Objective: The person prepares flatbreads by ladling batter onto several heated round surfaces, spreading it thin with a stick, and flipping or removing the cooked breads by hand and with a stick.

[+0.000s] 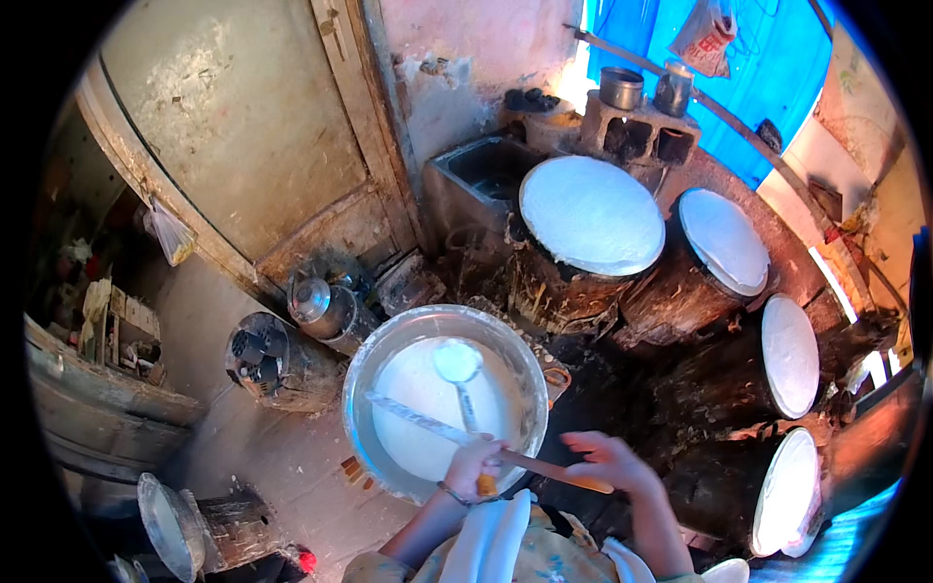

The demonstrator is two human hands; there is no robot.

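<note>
A wide metal pot (352, 413) stands in front of me, with white batter-like liquid (413, 374) inside. My left hand (472, 464) is closed around a ladle (466, 403), whose round bowl, full of white liquid, is over the pot. The same hand also grips a long flat spatula (418, 418), its whitened blade lying across the pot's opening. The spatula's wooden handle (554, 470) points right, toward my right hand (617, 464). That hand's fingers are apart, close to the handle's end; whether they touch it I cannot tell.
Several round drum-like stoves with white-coated tops, such as the large one (593, 214), curve along the right. A metal kettle (313, 299) and a perforated cylinder (260, 348) stand left of the pot. A stone basin (447, 189) is behind. Metal cups (622, 89) sit on a block.
</note>
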